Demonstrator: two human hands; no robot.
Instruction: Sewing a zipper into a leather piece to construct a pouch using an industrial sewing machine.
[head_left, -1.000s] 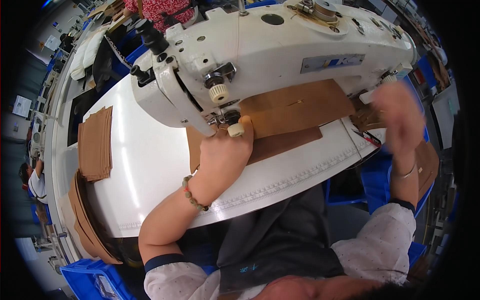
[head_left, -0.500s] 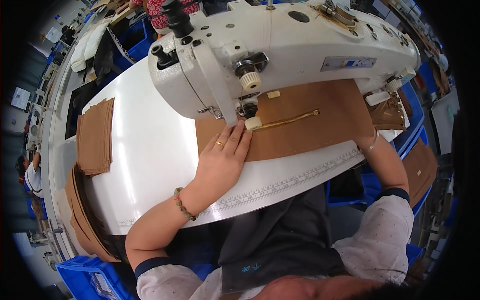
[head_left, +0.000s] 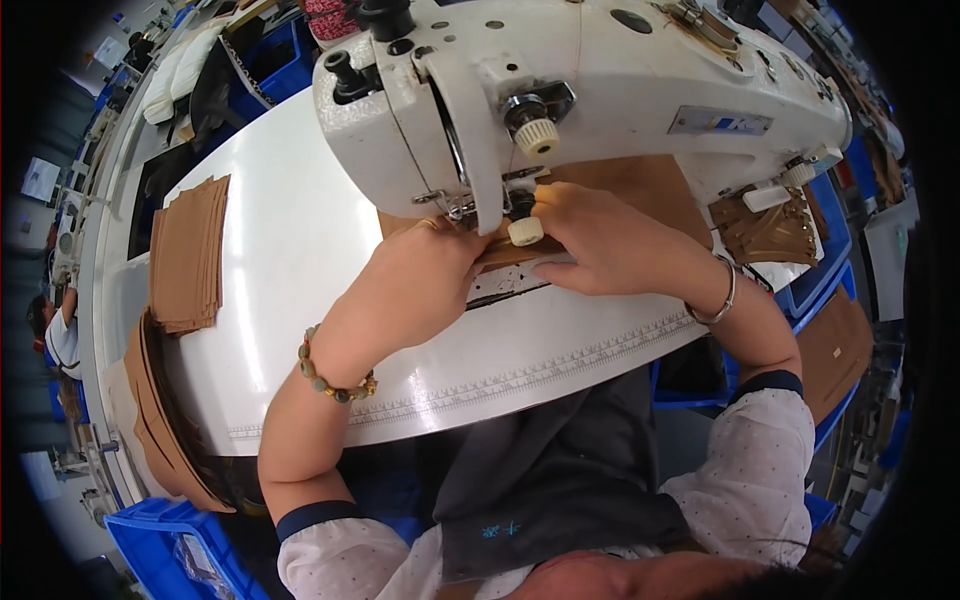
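A brown leather-like panel (head_left: 645,187) lies under the arm of a white sewing machine (head_left: 600,85). Both my hands are at its near edge, on either side of the cream knob (head_left: 525,232) by the presser foot. My left hand (head_left: 415,285) is bent at the knuckles on the panel, its fingertips partly hidden by the machine head. With fingers curled over the panel, my right hand (head_left: 605,243) has its thumb at the near edge, beside the exposed metal plate (head_left: 505,282). The gold zipper strip is covered from sight.
A stack of brown pieces (head_left: 188,255) lies on the white table (head_left: 270,240) at left. More brown strips (head_left: 765,230) sit at right, near blue bins (head_left: 825,235). Brown sheets (head_left: 165,420) hang over the left table edge, above a blue crate (head_left: 180,550).
My right hand has come in from the panel's right edge to beside the presser foot. My left fingers have curled. The panel's near edge has shifted away from me, baring the metal plate.
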